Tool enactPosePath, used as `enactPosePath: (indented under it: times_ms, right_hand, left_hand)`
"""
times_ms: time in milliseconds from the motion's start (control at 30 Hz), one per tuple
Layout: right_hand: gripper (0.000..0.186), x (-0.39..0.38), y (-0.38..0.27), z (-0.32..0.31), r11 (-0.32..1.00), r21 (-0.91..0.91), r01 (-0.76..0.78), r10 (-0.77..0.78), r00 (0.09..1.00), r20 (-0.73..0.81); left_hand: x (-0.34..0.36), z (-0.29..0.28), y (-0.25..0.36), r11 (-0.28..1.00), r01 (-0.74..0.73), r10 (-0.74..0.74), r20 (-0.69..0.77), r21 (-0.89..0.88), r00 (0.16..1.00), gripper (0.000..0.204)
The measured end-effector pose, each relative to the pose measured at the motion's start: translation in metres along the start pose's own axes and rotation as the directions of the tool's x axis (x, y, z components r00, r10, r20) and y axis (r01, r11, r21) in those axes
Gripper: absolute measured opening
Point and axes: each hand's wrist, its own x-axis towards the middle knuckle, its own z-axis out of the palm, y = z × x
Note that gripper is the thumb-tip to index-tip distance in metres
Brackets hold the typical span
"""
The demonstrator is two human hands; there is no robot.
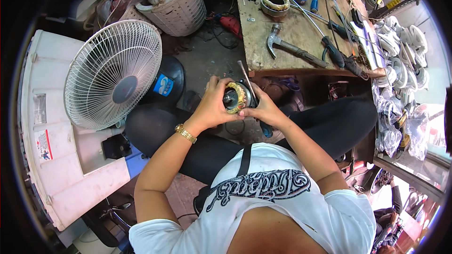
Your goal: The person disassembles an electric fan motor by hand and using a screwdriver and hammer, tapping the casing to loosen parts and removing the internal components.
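Observation:
Above my lap, both hands are around a small electric fan motor (237, 98) with yellowish wound coils and a metal shaft in its middle. My left hand (213, 101) grips its left side, fingers wrapped over the top and thumb below. On the other side, my right hand (266, 107) is closed with its thumb against the lower edge of the motor. A screwdriver (246, 76) is held in my right hand too; its metal blade points up and away along the motor, and its dark blue handle comes out below the palm. The fingers partly hide the motor's body.
On the wooden bench (256, 42) ahead lie a claw hammer (294, 49), another coil ring (275, 3) and several screwdrivers. A white standing fan (113, 75) is at my left, with a white basket (176, 7) behind it. White parts and plastic bags (398, 117) hang at the right.

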Motion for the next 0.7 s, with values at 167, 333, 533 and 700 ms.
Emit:
enactPosePath:
  times_ms: [167,333,533,700]
  right_hand:
    - [0.057,-0.024,-0.034,-0.045,0.972,-0.129,-0.196,0.195,0.981,-0.024]
    - [0.037,-0.04,-0.08,-0.076,0.924,-0.333,-0.188,0.242,0.962,0.128]
    - [0.035,-0.03,0.019,-0.066,0.839,-0.536,-0.088,0.168,0.98,0.102]
    - [0.036,-0.011,0.089,-0.05,0.825,-0.549,-0.137,0.106,0.99,-0.088]
  left_hand:
    - [-0.004,-0.002,-0.014,0.998,0.046,-0.043,-0.081,0.035,0.996,0.097]
    - [-0.01,-0.006,-0.025,0.989,0.105,-0.089,-0.152,0.101,0.984,0.097]
    - [-0.008,-0.013,-0.011,0.978,0.109,-0.074,-0.194,0.178,0.978,0.091]
    - [-0.005,-0.017,-0.009,0.965,0.154,-0.105,-0.223,0.213,0.969,0.085]
